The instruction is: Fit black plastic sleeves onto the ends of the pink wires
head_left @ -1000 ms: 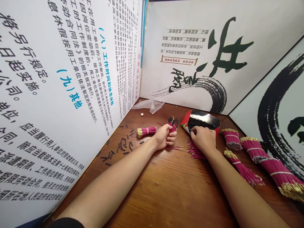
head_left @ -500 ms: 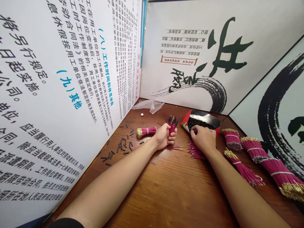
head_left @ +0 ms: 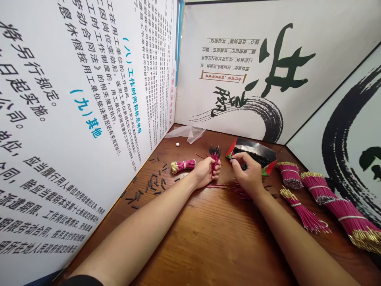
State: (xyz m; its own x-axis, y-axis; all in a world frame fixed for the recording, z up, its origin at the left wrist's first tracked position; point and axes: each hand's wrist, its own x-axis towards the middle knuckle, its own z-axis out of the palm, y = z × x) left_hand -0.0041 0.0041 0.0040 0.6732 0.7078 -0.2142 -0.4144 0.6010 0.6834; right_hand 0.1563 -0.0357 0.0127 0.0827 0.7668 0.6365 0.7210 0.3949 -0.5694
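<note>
My left hand (head_left: 207, 172) is closed round a bundle of magenta wires (head_left: 214, 159), whose upper ends carry black sleeves. To its right, my right hand (head_left: 249, 171) has thumb and forefinger pinched together at the near left edge of an open box (head_left: 253, 145). Whatever is in that pinch is too small to make out. Many short black sleeves (head_left: 259, 159) fill the box. Loose magenta wires (head_left: 240, 191) lie partly hidden under my right hand, and a few single wires (head_left: 216, 186) lie below my left.
A tied wire bundle (head_left: 190, 164) and scattered black sleeves (head_left: 153, 182) lie at left. Several tied magenta bundles (head_left: 320, 188) line the right side. Clear plastic (head_left: 190, 133) and a small white piece (head_left: 177, 144) lie at the back. Printed panels (head_left: 226, 20) wall in the brown table (head_left: 202, 238).
My right hand has come out of the box, moving a little left and towards me, with its thumb and forefinger pinched. My left hand still holds the wires in nearly the same place.
</note>
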